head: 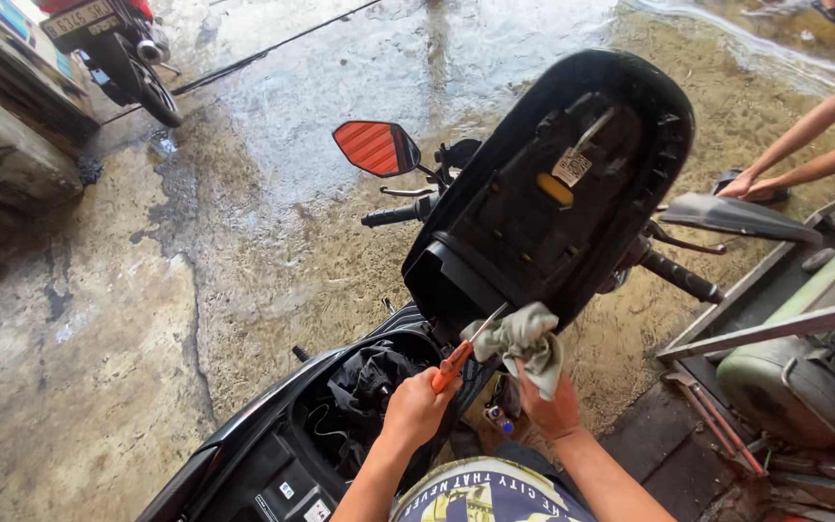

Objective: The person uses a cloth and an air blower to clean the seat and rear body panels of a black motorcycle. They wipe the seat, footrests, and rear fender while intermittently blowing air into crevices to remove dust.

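Two hands are busy over a scooter (pixel 273 454). The left hand (pixel 416 408) is wrapped tight around the orange handle of a screwdriver (pixel 463 350). The metal tip points up at a rag (pixel 526 340). The right hand (pixel 551 404) pinches that grey rag from below, and the rag is bunched around the tip. Both sit just under the edge of the lifted seat (pixel 553 184), right above the open box.

To wipe the tip well, I think the rag should stay squeezed snug on the metal while the other hand keeps the handle steady. The sharp end should point away from the fingers. Slow pulls would clean better than fast ones.

The box under the seat (pixel 369 387) is open. Inside it lies something dark and crumpled, maybe cloth or a bag, and a thin wire shows beside it. I cannot tell what else is in there.

A red mirror (pixel 376 148) sticks up by the handlebar. The floor (pixel 244 193) is wet. On the right, another person's hands (pixel 751 186) reach toward something dark. A green machine (pixel 804 367) stands near them. A second bike (pixel 118 43) is parked far off at the top left.
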A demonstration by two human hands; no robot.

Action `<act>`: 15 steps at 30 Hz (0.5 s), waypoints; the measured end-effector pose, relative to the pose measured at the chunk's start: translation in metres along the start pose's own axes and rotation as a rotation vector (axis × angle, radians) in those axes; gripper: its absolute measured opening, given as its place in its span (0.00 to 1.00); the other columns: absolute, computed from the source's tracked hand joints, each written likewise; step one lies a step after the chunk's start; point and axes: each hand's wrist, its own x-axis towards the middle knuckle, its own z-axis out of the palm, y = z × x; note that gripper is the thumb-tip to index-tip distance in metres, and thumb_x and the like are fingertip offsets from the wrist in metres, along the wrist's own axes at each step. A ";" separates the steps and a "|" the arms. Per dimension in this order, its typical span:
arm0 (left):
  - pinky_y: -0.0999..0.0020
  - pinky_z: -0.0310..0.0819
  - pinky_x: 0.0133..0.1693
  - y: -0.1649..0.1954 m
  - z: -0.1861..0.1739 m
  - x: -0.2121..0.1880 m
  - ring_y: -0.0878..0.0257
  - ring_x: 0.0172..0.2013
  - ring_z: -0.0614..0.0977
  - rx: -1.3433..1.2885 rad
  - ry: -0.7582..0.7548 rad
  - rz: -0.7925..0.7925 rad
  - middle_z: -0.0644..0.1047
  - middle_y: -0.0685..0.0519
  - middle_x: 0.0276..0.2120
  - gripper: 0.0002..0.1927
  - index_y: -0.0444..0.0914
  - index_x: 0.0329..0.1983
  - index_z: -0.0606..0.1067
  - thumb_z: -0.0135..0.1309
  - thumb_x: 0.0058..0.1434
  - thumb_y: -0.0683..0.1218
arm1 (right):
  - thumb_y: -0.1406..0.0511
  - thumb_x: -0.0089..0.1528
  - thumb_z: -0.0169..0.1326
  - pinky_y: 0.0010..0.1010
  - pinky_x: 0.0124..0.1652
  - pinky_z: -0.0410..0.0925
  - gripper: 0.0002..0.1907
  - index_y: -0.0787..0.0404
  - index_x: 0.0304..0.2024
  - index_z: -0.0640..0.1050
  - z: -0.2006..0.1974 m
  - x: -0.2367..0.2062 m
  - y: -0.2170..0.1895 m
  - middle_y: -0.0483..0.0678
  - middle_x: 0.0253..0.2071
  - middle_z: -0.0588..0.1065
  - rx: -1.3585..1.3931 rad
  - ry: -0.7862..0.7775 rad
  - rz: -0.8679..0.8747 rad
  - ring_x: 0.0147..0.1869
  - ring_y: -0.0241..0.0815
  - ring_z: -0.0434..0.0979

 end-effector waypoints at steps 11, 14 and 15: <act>0.51 0.75 0.40 -0.048 0.004 -0.034 0.43 0.38 0.83 0.044 -0.067 -0.157 0.82 0.42 0.32 0.19 0.40 0.41 0.79 0.53 0.63 0.60 | 0.64 0.72 0.46 0.43 0.44 0.74 0.11 0.62 0.40 0.76 0.017 -0.016 -0.012 0.58 0.38 0.79 0.146 0.260 0.472 0.40 0.56 0.81; 0.51 0.75 0.40 -0.049 0.000 -0.035 0.43 0.37 0.84 -0.029 -0.014 -0.094 0.82 0.42 0.31 0.20 0.39 0.41 0.80 0.54 0.64 0.60 | 0.63 0.77 0.43 0.39 0.49 0.69 0.11 0.65 0.49 0.71 -0.020 0.051 0.010 0.54 0.45 0.72 0.660 0.530 0.894 0.47 0.46 0.74; 0.53 0.75 0.38 -0.049 -0.001 -0.036 0.46 0.35 0.84 -0.069 0.015 -0.031 0.82 0.43 0.30 0.19 0.40 0.44 0.80 0.54 0.64 0.59 | 0.59 0.66 0.52 0.36 0.46 0.74 0.17 0.56 0.55 0.68 -0.033 0.074 0.018 0.48 0.45 0.72 1.062 0.571 0.989 0.45 0.40 0.75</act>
